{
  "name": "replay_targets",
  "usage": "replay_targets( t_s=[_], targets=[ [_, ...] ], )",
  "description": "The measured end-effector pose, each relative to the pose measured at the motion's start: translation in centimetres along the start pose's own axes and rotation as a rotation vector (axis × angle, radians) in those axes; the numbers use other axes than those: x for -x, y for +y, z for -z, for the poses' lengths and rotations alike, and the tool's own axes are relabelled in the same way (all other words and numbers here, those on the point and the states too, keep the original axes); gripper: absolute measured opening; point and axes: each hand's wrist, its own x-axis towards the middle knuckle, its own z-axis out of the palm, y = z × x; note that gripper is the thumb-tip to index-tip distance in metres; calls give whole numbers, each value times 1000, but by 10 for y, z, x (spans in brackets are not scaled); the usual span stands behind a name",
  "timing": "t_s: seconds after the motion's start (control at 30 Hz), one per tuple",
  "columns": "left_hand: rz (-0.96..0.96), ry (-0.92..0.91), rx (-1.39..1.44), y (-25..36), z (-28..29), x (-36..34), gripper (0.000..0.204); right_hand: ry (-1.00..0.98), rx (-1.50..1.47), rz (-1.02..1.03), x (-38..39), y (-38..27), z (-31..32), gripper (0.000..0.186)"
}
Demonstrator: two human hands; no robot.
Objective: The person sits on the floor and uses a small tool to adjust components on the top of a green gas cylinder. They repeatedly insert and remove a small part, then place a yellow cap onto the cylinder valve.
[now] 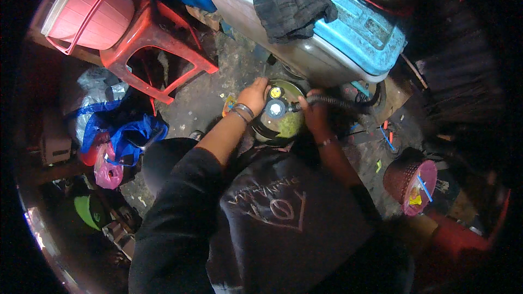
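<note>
A small green gas cylinder (289, 127) stands on the floor before me. On its top sits a regulator (275, 109) with a grey round knob and a small yellow-faced gauge (276, 93). From the regulator's right side runs a black ribbed hose (340, 99). My left hand (254, 97) is closed at the cylinder's upper left rim, beside the gauge; its fingertips are partly hidden. At the right, in shadow, my right hand (314, 115) is closed round the hose close to the regulator.
Beyond the cylinder is a large cooler box (354, 38) with a blue lid and a dark cloth (291, 0) on it. Left are a red plastic stool (158, 49), a pink bucket (98, 11) and blue bags (131, 130). A pink basket (408, 182) stands right.
</note>
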Motion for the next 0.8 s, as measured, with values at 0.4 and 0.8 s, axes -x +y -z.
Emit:
replay_targets(
  t_s=[0.4, 0.8],
  targets=[
    [-100, 475, -66, 99, 4, -18, 57, -60, -653, -234, -7, 29, -31, 19],
    [-34, 154, -392, 83, -32, -2, 71, 79, -724, -161, 14, 27, -35, 39]
  ],
)
